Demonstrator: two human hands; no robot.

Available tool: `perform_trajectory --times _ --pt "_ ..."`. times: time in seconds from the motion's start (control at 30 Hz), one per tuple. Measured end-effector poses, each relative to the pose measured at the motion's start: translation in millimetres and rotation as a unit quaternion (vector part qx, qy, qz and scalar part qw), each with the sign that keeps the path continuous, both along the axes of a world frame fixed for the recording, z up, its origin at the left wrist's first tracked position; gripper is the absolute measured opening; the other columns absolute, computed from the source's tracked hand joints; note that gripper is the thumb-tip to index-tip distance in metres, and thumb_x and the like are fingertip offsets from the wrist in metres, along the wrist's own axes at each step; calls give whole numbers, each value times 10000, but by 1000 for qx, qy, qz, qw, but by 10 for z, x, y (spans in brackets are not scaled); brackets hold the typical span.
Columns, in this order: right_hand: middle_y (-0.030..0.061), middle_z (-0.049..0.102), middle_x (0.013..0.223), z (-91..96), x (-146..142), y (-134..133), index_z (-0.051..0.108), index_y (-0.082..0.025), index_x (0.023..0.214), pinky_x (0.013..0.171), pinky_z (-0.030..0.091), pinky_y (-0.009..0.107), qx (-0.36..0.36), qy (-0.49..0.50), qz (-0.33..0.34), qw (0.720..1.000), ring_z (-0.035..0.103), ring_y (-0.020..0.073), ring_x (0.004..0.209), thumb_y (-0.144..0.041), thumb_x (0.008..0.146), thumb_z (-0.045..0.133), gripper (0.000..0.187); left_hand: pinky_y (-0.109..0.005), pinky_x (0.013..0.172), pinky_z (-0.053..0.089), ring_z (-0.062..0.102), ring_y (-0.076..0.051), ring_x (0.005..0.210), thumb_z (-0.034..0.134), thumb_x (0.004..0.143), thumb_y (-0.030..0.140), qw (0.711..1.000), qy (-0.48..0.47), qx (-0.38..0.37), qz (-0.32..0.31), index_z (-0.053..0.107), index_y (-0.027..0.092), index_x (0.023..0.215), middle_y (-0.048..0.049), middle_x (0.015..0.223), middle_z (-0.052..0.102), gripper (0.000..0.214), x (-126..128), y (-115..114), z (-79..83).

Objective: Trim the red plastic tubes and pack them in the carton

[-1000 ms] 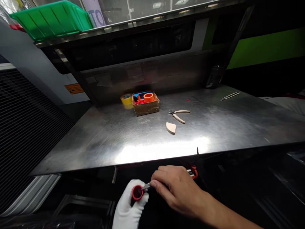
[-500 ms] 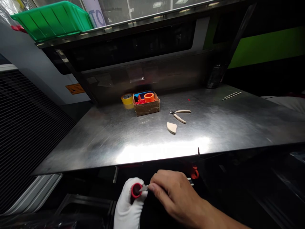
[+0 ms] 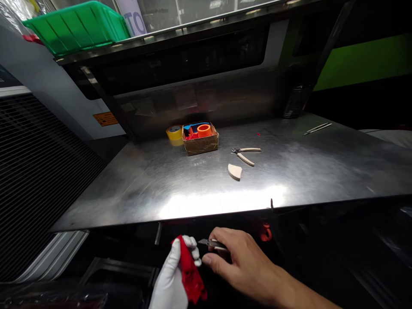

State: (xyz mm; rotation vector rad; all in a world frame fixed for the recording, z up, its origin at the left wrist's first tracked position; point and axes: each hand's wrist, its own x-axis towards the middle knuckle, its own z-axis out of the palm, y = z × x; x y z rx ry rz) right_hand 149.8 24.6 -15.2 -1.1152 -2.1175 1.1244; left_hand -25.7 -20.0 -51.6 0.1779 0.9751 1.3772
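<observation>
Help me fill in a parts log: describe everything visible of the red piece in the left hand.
The red piece is long, uneven in outline and looks like plastic, with a jagged lower end. The gloved left hand holds it between thumb and fingers, short of the table. It slants in the picture, upper end left, lower end right. Finer detail is blurred.

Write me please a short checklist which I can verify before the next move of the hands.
1. Red part held in the gloved left hand: ok.
2. Knife held in the bare right hand: ok.
3. Blade off the red part: ok.
4. Blade clear of the left fingers: cannot tell, tip looks very near.
5. Both hands gloved: not ok, right is bare.
6. Side cutters closed: not ok, handles spread.
</observation>
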Motion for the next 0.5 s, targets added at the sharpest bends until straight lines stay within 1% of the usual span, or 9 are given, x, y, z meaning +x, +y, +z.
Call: perform_trajectory --times 0.03,0.1,0.17,0.23,0.3,0.37,0.43,0.5 --pt "-43 563 742 -11 3 2 529 -207 794 606 325 239 -6 -8 0 1000 506 113 669 -372 887 579 196 -254 765 525 632 -162 892 641 811 426 999 -30 -22 5 664 190 847 -30 862 621 240 6 1 4" --pt "-46 565 745 -32 -3 -5 527 -209 787 615 327 241 -13 -18 8 1000 509 114 678 -347 883 579 176 -245 710 536 636 -147 817 628 820 443 996 -58 -66 9 646 185 824 -27 809 603 259 37 0 41" --pt "-46 573 763 -45 -8 -17 530 -214 792 624 329 245 -18 -30 10 999 516 119 694 -352 887 574 174 -200 570 508 614 -112 664 614 822 477 993 -70 -96 2 627 182 841 -15 756 581 296 74 -1 99" --pt "-42 585 796 -47 -6 -22 545 -224 822 637 333 249 -20 -41 12 999 525 129 722 -381 891 573 174 -156 433 411 523 -60 492 614 813 505 990 -102 -101 -18 597 188 845 20 684 531 319 99 -1 143" --pt "-38 593 833 -45 6 -18 562 -238 868 659 339 253 -15 -45 17 999 531 136 755 -407 918 539 178 -140 352 280 402 -26 381 618 791 545 983 -148 -95 -45 561 202 842 56 625 466 351 103 2 156" --pt "-38 592 853 -41 22 -7 568 -248 909 679 345 253 -3 -45 29 999 532 134 775 -397 961 468 188 -141 341 198 330 -12 351 610 781 574 978 -176 -92 -60 528 205 835 69 609 429 381 94 2 146" --pt "-40 585 847 -36 35 5 567 -249 917 681 344 249 14 -47 38 998 526 125 767 -354 989 410 202 -146 351 163 300 -5 357 599 798 559 979 -167 -98 -60 512 197 837 70 616 414 374 84 -5 134" --pt "-39 573 825 -28 42 14 565 -240 898 665 336 247 31 -58 38 997 516 120 745 -307 989 404 196 -150 360 150 271 3 365 592 822 522 983 -145 -101 -57 506 186 833 69 625 397 347 82 -18 133"
